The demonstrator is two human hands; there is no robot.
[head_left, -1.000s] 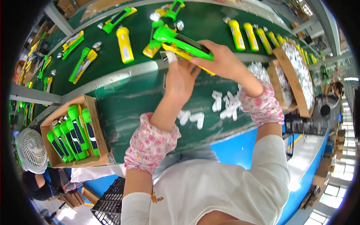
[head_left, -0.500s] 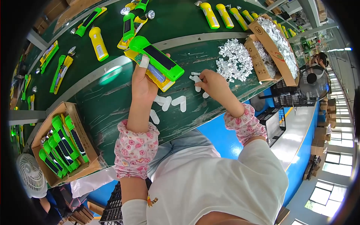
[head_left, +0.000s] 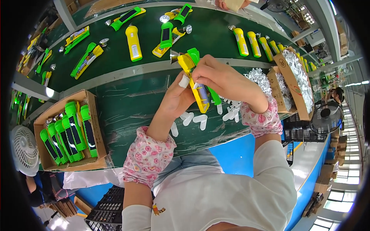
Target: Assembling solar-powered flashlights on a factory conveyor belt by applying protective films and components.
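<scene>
My left hand [head_left: 174, 99], white tape round its thumb, is closed on an opened flashlight. The flashlight's yellow half [head_left: 201, 99] faces up with a battery in it, and its green half [head_left: 214, 95] hangs alongside. A silver reflector [head_left: 174, 57] sticks out at the head end. My right hand [head_left: 229, 79] bends over the flashlight with fingertips pinched against its inside; what they hold, if anything, is hidden. Below lie white L-shaped strips [head_left: 200, 120], with more white strips [head_left: 231, 114] to the right.
A heap of small white pieces [head_left: 259, 80] lies beside cardboard boxes [head_left: 280, 82] at the right. To the left, another cardboard box [head_left: 101, 136] holds green flashlights [head_left: 73, 131]. Beyond a metal rail, yellow flashlights [head_left: 133, 43] and opened ones lie on the green belt [head_left: 115, 50].
My right hand has left the white strips and come to the flashlight. My left hand has turned the flashlight more upright, so its yellow inside shows. The view has shifted.
</scene>
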